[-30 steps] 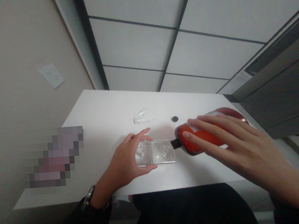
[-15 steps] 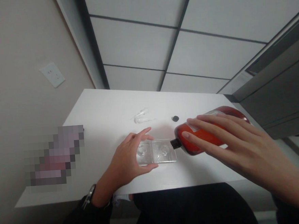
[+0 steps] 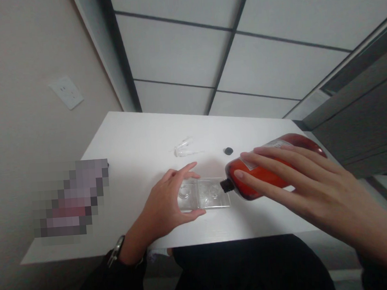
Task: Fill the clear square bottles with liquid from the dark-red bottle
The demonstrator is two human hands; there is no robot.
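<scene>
My right hand point(image 3: 302, 181) is wrapped over a large amber-red bottle point(image 3: 258, 176) with a pale label. The bottle is tilted, its uncapped black threaded neck point(image 3: 227, 186) pointing left and down over the right end of a clear plastic case point(image 3: 213, 195). No liquid can be seen leaving the neck. The case lies flat and has two square halves, each with a round shape in the middle. Around its left half is my left hand point(image 3: 171, 199), thumb at the near edge and fingers at the far edge.
A small black cap point(image 3: 228, 151) lies on the white table point(image 3: 130, 145) behind the bottle neck. Left of it are slim clear pieces point(image 3: 183, 149). A blurred-out pinkish object point(image 3: 73, 197) is at the table's left side. A wall socket point(image 3: 66, 93) is above left.
The view has shifted very slightly. Both hands, the case and the tilted bottle hold almost the same places relative to one another.
</scene>
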